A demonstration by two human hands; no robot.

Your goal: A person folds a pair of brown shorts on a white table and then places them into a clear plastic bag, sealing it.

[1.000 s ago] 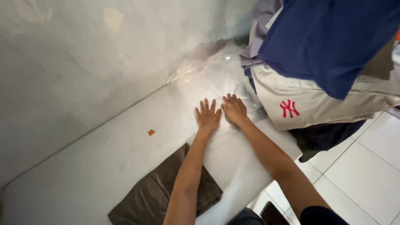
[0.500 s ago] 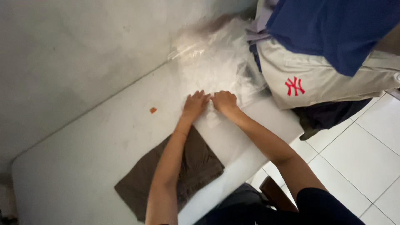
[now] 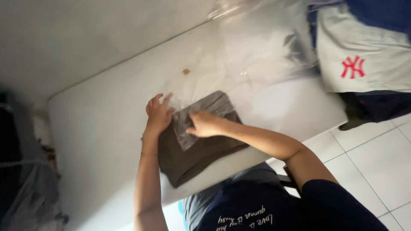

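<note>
— Where are your hands?

— Both are on the white table [image 3: 102, 128]; my left hand [image 3: 157, 114] lies at the upper left corner of the folded brown garment [image 3: 199, 147], fingers spread and flat, gripping nothing that I can see; my right hand [image 3: 204, 124] is just beside it, resting on the clear plastic bag [image 3: 239, 72] where the bag's edge overlaps the cloth.

— Is the right hand holding the plastic?

— It presses down on it, fingers curled a little; whether any film is pinched between the fingers I cannot tell, since the hand is slightly blurred.

— And the garment?

— It lies folded into a rough rectangle near the table's front edge, close to my body; the top part of it is under the plastic, which looks grey and shiny there; the lower part is bare.

— How does the bag lie?

— It stretches from the garment away toward the far right corner of the table, crumpled and glinting; a small orange-brown scrap [image 3: 186, 71] lies on the table near its left side.

— Anything else nearby?

— A pile of clothes sits at the right, with a beige piece bearing a red emblem [image 3: 364, 64] under dark blue fabric [image 3: 376, 13]; the white tiled floor [image 3: 376, 158] shows below it.
</note>
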